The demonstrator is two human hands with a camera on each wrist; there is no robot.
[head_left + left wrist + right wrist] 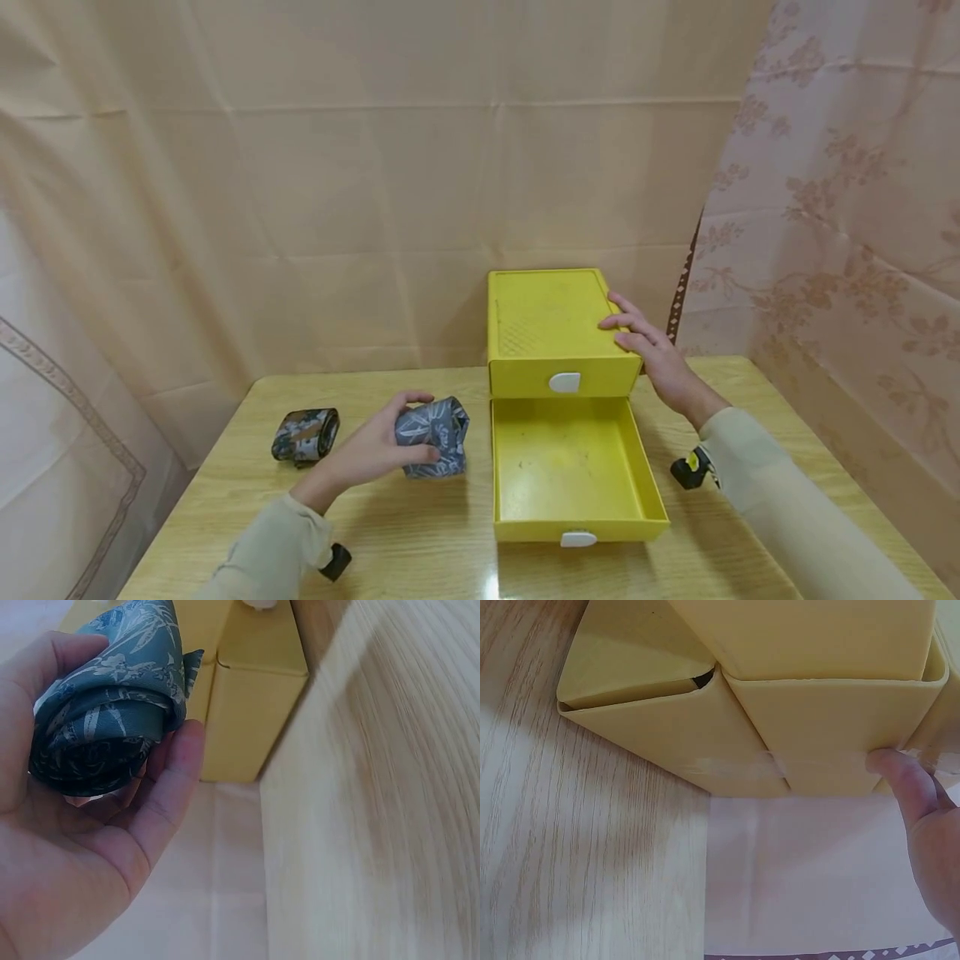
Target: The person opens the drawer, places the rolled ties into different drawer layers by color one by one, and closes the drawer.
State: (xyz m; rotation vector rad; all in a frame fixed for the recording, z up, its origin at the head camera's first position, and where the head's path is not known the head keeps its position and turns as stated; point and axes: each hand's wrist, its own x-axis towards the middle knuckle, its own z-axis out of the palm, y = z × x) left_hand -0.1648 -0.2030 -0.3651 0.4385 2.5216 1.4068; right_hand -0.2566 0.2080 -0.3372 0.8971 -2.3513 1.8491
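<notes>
In the head view my left hand grips a rolled-up blue-grey cloth with a pale leaf pattern, thumb on its near side. The left wrist view shows the coiled end of the cloth between thumb and fingers. To its right stands a yellow two-drawer box. Its upper drawer is closed, while the lower drawer is pulled out with nothing inside. My right hand rests on the box's right top edge, fingers extended over the top. In the right wrist view the thumb touches the side wall.
A rolled camouflage-patterned cloth lies on the wooden table, left of my left hand. Beige curtain hangs right behind the table, and a flowered curtain closes the right side.
</notes>
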